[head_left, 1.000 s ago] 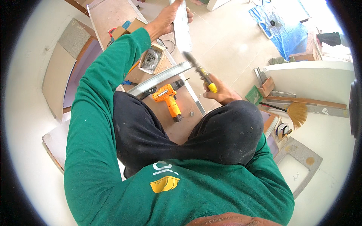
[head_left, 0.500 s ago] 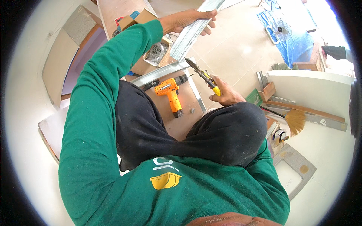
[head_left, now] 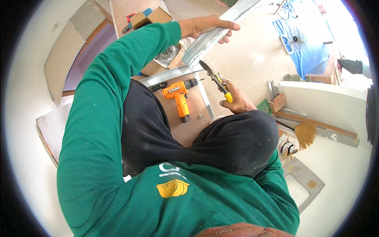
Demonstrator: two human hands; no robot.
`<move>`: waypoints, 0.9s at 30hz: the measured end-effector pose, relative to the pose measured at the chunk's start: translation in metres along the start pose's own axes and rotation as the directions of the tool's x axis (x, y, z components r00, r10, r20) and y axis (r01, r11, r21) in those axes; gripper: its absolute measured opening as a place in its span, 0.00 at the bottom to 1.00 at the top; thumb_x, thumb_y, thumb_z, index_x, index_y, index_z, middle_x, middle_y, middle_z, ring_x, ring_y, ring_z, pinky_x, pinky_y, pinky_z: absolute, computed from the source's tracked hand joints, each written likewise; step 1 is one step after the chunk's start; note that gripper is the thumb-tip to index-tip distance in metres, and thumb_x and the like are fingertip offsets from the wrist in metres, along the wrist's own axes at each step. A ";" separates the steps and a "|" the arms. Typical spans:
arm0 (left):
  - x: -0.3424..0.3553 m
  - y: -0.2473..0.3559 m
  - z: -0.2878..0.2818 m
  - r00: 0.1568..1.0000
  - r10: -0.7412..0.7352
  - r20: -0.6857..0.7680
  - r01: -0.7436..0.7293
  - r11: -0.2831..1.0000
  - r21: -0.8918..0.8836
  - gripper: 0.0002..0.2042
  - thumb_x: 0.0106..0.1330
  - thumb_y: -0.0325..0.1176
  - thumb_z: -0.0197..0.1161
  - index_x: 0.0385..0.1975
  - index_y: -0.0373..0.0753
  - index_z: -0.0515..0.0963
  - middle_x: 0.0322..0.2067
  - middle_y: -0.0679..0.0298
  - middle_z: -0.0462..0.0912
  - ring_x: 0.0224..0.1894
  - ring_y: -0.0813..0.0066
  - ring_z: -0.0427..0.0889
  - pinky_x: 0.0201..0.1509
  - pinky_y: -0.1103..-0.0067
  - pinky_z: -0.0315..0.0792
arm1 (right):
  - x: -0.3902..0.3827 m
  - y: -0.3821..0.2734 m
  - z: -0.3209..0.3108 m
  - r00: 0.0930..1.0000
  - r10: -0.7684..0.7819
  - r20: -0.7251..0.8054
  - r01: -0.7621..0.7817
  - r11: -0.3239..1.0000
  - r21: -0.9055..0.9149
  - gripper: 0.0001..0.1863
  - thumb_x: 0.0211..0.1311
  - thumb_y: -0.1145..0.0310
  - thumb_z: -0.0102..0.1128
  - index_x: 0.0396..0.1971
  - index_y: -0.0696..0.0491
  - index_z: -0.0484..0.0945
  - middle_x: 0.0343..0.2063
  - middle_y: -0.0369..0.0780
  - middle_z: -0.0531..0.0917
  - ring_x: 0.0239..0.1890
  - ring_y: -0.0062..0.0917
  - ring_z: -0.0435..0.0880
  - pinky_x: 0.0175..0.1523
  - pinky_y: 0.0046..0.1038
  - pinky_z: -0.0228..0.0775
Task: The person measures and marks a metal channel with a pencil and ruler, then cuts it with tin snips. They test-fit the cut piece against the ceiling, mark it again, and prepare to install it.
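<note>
Thumb and fingers of the left hand are closed around a long silvery galvanized metal channel, the thumb across its upper face and fingertips curling past the far edge. This channel slants from upper right down to its near end, just above or touching a second silvery metal channel; which, I cannot tell. The right hand is wrapped around yellow-handled metal snips with dark blades, pointing up and left; how far the blades part is unclear. Near them lies an orange-and-black cordless drill.
</note>
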State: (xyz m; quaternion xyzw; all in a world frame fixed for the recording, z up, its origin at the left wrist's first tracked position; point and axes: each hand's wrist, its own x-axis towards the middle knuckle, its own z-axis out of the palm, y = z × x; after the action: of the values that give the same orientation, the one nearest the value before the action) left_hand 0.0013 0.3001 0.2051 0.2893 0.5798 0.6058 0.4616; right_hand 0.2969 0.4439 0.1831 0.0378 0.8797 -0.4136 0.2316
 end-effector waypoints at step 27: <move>-0.001 -0.006 0.033 0.975 -0.049 0.218 0.057 0.998 -0.031 0.38 0.66 0.55 0.74 0.70 0.34 0.76 0.31 0.73 0.77 0.29 0.89 0.78 0.33 0.87 0.76 | -0.001 -0.019 -0.005 0.991 0.047 0.122 -0.046 0.999 -0.015 0.47 0.64 0.50 0.71 0.77 0.58 0.65 0.63 0.58 0.79 0.70 0.54 0.75 0.77 0.49 0.63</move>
State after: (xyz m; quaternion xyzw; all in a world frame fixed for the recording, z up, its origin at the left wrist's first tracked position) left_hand 0.0326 0.3128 0.2053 0.3298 0.5220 0.5687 0.5434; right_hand 0.2913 0.4358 0.1996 0.0315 0.8654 -0.4041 0.2948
